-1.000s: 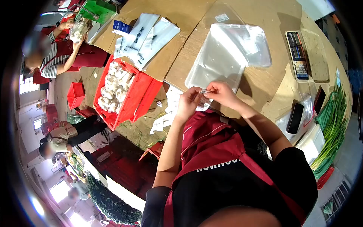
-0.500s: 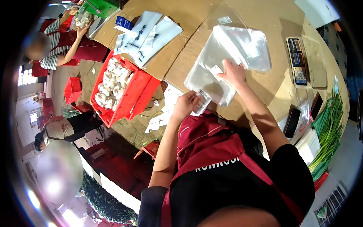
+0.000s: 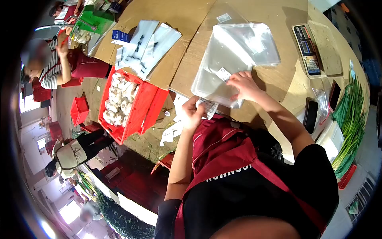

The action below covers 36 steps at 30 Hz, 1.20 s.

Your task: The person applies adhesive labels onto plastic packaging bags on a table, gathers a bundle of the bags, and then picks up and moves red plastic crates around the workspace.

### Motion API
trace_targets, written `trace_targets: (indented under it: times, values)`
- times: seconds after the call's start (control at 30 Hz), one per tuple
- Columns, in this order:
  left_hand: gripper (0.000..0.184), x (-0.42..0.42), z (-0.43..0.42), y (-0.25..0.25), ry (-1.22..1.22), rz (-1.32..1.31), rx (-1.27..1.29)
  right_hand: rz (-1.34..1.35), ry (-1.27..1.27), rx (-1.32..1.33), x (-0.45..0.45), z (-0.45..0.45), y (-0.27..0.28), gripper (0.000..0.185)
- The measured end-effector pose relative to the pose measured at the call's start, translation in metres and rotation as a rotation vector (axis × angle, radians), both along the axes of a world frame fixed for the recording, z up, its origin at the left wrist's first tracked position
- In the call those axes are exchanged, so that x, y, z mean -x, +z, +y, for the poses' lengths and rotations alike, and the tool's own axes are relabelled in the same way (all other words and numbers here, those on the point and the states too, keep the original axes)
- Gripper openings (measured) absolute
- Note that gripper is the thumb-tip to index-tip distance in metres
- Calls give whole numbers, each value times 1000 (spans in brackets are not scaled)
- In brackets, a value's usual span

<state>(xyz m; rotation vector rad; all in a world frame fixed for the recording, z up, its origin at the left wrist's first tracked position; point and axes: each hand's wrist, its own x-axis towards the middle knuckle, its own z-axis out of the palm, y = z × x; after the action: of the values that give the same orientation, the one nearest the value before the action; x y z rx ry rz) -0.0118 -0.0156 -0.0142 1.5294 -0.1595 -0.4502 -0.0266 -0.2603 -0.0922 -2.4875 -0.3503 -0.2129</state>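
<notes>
A stack of clear plastic bags [image 3: 215, 51] lies on the cardboard-covered table before me, with more clear bags [image 3: 264, 47] fanned over its upper right. One small white printed label [image 3: 223, 74] is on the top bag. My right hand [image 3: 244, 85] rests on the bags just below and right of that label, fingers stretched out and apart. Close to the table's front edge, my left hand [image 3: 193, 113] pinches a strip of printed labels [image 3: 208, 109] between thumb and fingers. Another label [image 3: 224, 18] shows on a clear bag at the far end.
A red crate [image 3: 131, 107] of bagged pale mushrooms [image 3: 118, 97] stands left of the table. Printed bags [image 3: 147, 47] and a blue box [image 3: 121, 36] lie at the back left. On the right are a scale [image 3: 308, 51], a phone [image 3: 310, 115] and green stalks [image 3: 352, 123]. Co-workers stand at left.
My right hand has slid down off the label, which stays on the bag, and its fingers have spread. My left hand still holds the label strip. The view has shifted slightly.
</notes>
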Motion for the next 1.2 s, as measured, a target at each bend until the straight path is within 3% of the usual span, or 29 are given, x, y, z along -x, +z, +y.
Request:
trace_targets:
  times: [0.1, 0.33, 0.4, 0.47, 0.53, 0.57, 0.63, 0.67, 0.7, 0.73, 0.77, 0.8, 0.83, 0.9, 1.03, 1.2]
  values:
    - [9, 3, -1, 1, 62, 119, 65, -129, 34, 169, 6, 4, -1, 12]
    - [6, 11, 9, -13, 56, 42, -71, -2, -48, -64, -6, 9, -6, 8]
    - [6, 11, 10, -10, 94, 63, -110, 374, -336, -473, -7, -6, 14, 7]
    - [7, 11, 11, -13, 119, 45, -125, -136, -941, -955, -20, -32, 13, 4]
    - [8, 9, 25, -28, 103, -18, -224, -447, -953, -1196, -18, -67, 68, 11]
    - [8, 7, 22, -28, 90, -20, -219, -459, -963, -1190, -15, -64, 74, 11]
    - [10, 5, 7, -27, 275, 101, -93, -673, -611, -725, -5, -41, 91, 9]
    - [10, 4, -3, -22, 255, 104, -80, -637, -481, -614, -3, -18, 91, 11]
    - [9, 4, -13, -10, 116, 119, -75, -353, -268, -485, 7, 0, 92, 17]
    - [9, 5, -19, 2, -13, 132, -76, -266, -102, -320, 11, 19, 83, 24]
    - [9, 7, -21, 8, -135, 142, -83, 102, -8, -533, 16, 39, 57, 20]
    - [9, 5, -24, 6, -237, -204, -212, 546, 60, -624, 19, 46, 61, 17]
    - [8, 2, -21, 15, -302, -263, -465, 549, 19, -732, 20, 53, 50, 19]
    - [9, 0, -10, 10, -269, 12, -290, 629, 20, -1047, 16, 57, 45, 19]
    - [10, 0, 2, 2, -279, 3, -309, 767, 104, -993, 12, 61, 42, 18]
    - [20, -8, -3, 6, -136, -119, -452, 618, 58, -1015, -10, 59, 45, 14]
